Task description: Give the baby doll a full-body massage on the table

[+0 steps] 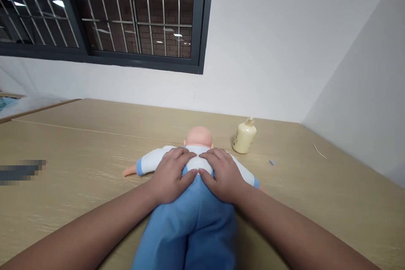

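Head view. A baby doll [193, 185] lay face down on the tabletop [79, 152], head toward the wall, dressed in a white top and blue trousers. The left hand [172, 175] and the right hand [221, 175] both rested flat on its back, fingers [182, 154] spread and extended, thumbs meeting near the waistline; neither hand was closed around anything. Judged from this posture, the step was a pressing or rubbing of the doll's back. It would be done well with even pressure from both palms, contact kept on the torso and clear of the head, and the doll kept square so it did not slide on the smooth surface.

The tabletop was light wood-grain laminate. A cream bottle [244, 137] stood just beyond the doll's right shoulder, apart from it. Behind were a plain white wall and a dark-framed barred window [126, 17].
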Motion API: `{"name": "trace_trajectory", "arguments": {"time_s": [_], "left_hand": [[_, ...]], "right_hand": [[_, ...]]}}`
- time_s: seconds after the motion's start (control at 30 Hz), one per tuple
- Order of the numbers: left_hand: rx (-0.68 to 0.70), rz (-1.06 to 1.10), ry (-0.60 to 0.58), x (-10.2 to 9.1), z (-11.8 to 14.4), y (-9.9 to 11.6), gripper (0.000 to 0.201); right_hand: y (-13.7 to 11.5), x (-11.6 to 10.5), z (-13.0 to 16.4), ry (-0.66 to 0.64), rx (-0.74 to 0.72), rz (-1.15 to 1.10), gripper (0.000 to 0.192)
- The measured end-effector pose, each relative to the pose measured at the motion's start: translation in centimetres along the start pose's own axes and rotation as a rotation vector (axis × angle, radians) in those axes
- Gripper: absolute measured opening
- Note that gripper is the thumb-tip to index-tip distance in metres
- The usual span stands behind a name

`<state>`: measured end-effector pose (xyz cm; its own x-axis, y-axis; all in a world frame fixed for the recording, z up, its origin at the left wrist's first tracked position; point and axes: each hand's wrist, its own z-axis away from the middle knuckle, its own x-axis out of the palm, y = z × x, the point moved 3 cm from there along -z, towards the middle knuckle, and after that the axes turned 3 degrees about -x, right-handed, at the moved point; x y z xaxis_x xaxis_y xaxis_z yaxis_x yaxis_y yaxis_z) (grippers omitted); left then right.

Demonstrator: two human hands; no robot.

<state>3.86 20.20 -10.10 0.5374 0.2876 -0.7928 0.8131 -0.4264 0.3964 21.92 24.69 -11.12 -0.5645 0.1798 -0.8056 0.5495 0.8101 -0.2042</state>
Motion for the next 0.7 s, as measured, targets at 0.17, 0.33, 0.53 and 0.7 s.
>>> {"name": "trace_trajectory", "arguments": {"time_s": [0.17, 0.33, 0.53, 0.7], "left_hand": [[0.002, -0.094, 0.009, 0.4, 0.4, -0.1, 0.06], [-0.019, -0.072, -0.057, 0.3, -0.1, -0.3, 0.055], [-0.017, -0.046, -0.073, 0.1, -0.5, -0.3, 0.05], [-0.033, -0.035, -0.042, 0.2, -0.1, -0.5, 0.053]], "right_hand": [[-0.1, 0.2, 0.6, 0.027, -0.031, 0.086, 0.06], [0.2, 0.0, -0.2, -0.071, 0.031, 0.014, 0.051], [0.5, -0.3, -0.9, -0.142, 0.083, -0.046, 0.041], [0.7, 0.1, -0.1, -0.05, 0.03, -0.012, 0.047]]}}
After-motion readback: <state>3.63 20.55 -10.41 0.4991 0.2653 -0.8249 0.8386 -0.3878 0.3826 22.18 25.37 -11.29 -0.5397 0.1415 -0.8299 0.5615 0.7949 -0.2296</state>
